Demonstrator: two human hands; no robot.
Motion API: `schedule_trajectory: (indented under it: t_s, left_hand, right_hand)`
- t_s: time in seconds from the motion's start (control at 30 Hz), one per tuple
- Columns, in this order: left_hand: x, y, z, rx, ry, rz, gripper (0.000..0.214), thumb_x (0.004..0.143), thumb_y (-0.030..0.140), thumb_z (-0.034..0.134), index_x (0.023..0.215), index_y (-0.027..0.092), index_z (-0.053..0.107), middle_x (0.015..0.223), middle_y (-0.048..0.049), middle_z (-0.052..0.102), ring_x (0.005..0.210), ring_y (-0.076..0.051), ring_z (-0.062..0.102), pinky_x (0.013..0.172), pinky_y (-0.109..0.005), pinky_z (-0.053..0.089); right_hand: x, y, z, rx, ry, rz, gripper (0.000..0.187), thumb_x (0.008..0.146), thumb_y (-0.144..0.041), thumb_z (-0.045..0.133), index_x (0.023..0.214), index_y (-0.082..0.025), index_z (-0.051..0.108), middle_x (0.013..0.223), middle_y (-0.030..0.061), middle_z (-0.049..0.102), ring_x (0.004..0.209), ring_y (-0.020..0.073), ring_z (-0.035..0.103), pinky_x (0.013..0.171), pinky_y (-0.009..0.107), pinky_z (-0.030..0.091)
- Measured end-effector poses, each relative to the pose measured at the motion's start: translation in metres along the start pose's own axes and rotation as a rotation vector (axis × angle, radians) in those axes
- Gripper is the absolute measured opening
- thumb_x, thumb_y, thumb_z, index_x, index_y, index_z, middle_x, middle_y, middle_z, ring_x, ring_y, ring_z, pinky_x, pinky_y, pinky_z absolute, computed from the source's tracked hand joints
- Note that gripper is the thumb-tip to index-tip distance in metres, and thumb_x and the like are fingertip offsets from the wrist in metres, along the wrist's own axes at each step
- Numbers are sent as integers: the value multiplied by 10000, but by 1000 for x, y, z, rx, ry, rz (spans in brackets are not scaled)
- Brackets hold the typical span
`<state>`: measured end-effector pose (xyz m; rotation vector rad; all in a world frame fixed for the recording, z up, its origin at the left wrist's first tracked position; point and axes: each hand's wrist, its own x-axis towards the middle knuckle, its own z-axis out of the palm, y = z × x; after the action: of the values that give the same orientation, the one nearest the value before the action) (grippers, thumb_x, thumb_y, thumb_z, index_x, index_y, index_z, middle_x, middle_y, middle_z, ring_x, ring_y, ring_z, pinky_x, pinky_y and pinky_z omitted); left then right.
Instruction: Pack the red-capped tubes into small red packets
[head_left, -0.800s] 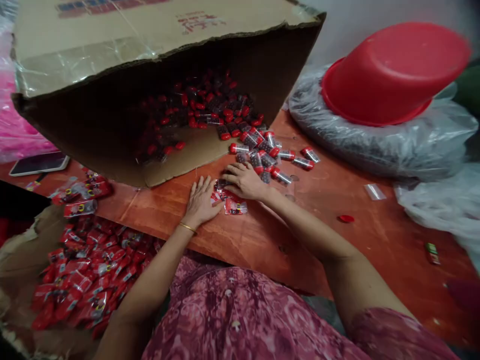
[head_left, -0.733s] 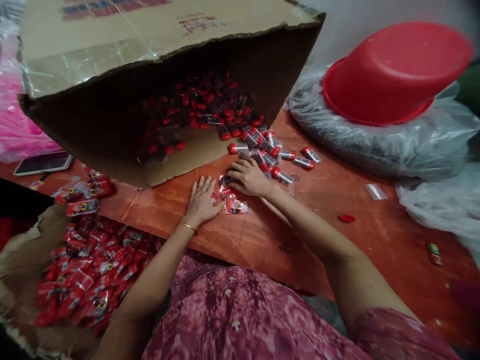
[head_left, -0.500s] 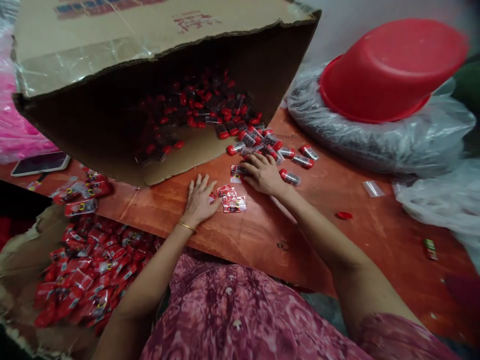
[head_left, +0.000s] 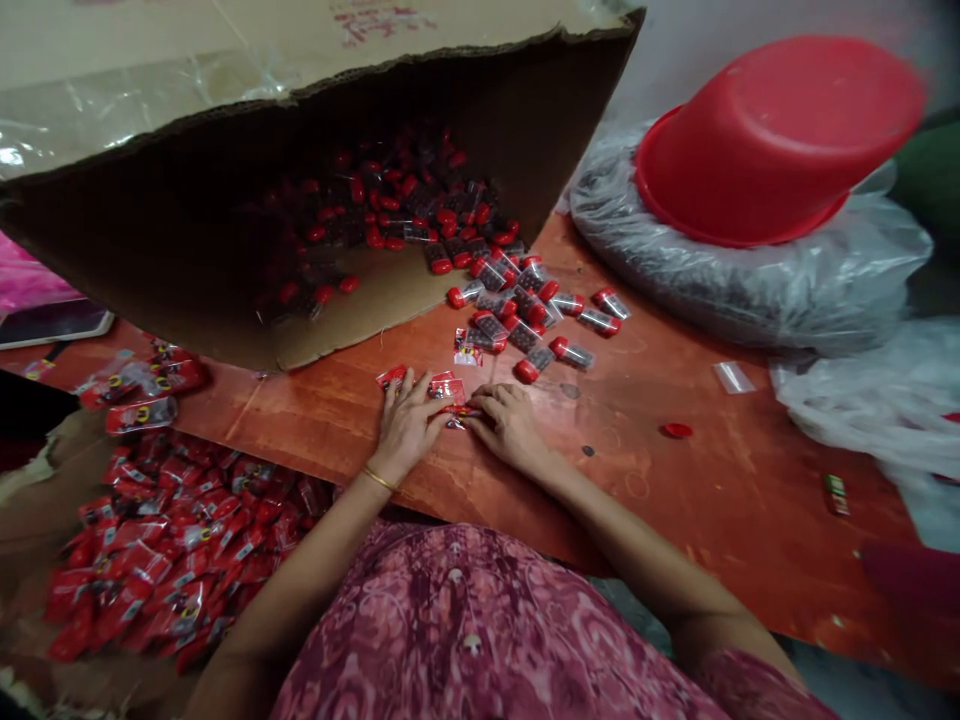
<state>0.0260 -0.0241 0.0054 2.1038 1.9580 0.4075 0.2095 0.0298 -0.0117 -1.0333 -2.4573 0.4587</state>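
My left hand [head_left: 409, 425], a gold bangle [head_left: 379, 479] at its wrist, and my right hand [head_left: 510, 428] curve inward, nearly meeting on the orange-red wooden surface [head_left: 675, 510]. A small red-and-clear plastic packet [head_left: 459, 411] lies between them, its long axis running sideways, nearer my right hand; whether either hand pinches it, I cannot tell. Clear red-capped plastic tubes [head_left: 525, 320] lie scattered just beyond.

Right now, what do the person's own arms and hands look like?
The left hand and right hand are bare, without gloves. A thin gold bangle circles the left wrist; the right wrist shows none. The forearms are bare, above them a short sleeve in mottled pink and maroon print.
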Motion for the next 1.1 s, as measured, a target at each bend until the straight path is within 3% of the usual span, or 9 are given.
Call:
schedule_trajectory:
  t_s: [0.23,0.4,0.47,0.57,0.67,0.83,0.97,1.03,1.1]
  left_hand:
    - [-7,-5,-13,-139,106,-107,235,828,322,538,1008,285,685,1342,-52,513,1322,-275,344,1075,-542,232]
    - [-3,0,-28,-306,134,-91,218,805,306,570,991,283,681,1308,-30,548,1316,-260,357,1084,-542,220]
    - [-1,5,-29,-492,161,-137,321,787,313,586,1099,251,631,1281,-58,570,1267,-248,427,1059,-484,308]
    - [4,14,-25,-919,121,-271,478,758,366,599,1182,148,557,1116,-113,656,1014,-216,609,861,-353,491]
    - [6,21,-20,-1107,101,-349,364,753,429,570,907,110,652,811,-67,692,716,-163,617,643,-268,495]
    - [3,19,-22,-849,187,-307,296,745,387,579,586,140,615,500,30,522,491,-93,436,486,-215,331]
    - [3,21,-22,-822,185,-275,277,738,383,600,592,150,632,508,30,542,499,-96,448,496,-218,324]
    - [4,25,-20,-943,192,-314,278,731,407,612,637,150,658,574,10,604,550,-112,505,541,-222,376]
    - [4,30,-17,-1132,203,-386,297,712,445,632,734,152,678,663,-10,649,611,-126,556,592,-230,422]
  right_hand:
    - [8,-15,-8,148,38,67,395,814,-481,542,1044,-170,622,958,125,659,881,271,566,784,411,436]
    - [13,-25,-8,572,58,203,345,813,-507,523,807,-191,660,733,54,654,676,195,576,644,333,467]
    - [14,-28,-6,747,84,293,346,809,-503,521,717,-194,646,640,20,623,589,160,549,570,291,451]
    - [15,-35,-6,888,162,410,307,773,-487,570,686,-201,638,618,-7,616,553,132,529,546,262,440]
    - [17,-44,-6,953,222,442,298,747,-478,598,668,-194,637,609,-12,617,551,119,521,556,251,443]
    - [18,-48,-9,1022,230,458,293,718,-464,630,700,-172,637,627,-3,627,558,109,520,554,234,438]
    - [18,-48,-6,933,240,469,357,741,-473,584,554,-175,529,476,-44,466,453,76,384,451,210,331]
    - [21,-49,-4,880,298,470,415,769,-474,535,487,-189,427,443,-59,367,438,68,320,434,211,287]
    - [24,-50,-1,852,352,470,402,788,-460,497,498,-194,418,463,-54,373,456,75,337,451,214,304]
